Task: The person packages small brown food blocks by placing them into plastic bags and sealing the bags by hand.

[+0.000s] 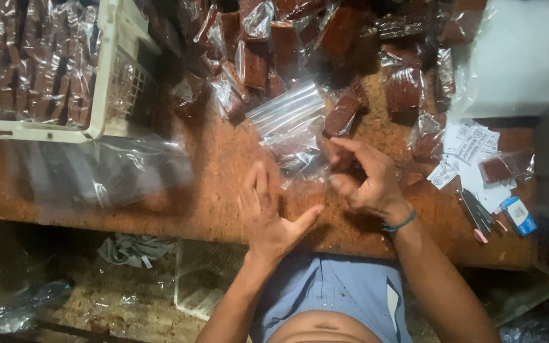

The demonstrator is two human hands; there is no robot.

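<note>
We see a worn brown table (223,190) running under both hands. Up and to the left of the left hand sits a white crate (106,82), packed with wrapped brown bars. Between the crate and that hand lies a large sheet of clear plastic (96,171). Straight above both hands a heap of wrapped bars (300,38) covers the far side of the table. Up and to the right of the right hand rests a white bag (516,57), and below it, just right of that hand, a scatter of paper labels (471,149). Further right and lower lie a dark clip-like tool (478,213) and a small blue box (519,216).

The right hand (370,181) curls with thumb and fingers pinched on the lower edge of a stack of clear bags (293,130), which rises up and to the left from that pinch. A green band (398,223) circles the wrist. The left hand (268,216) is spread flat and open, fingers apart, holding nothing, its fingertips just below the bags; we cannot tell whether they touch.
</note>
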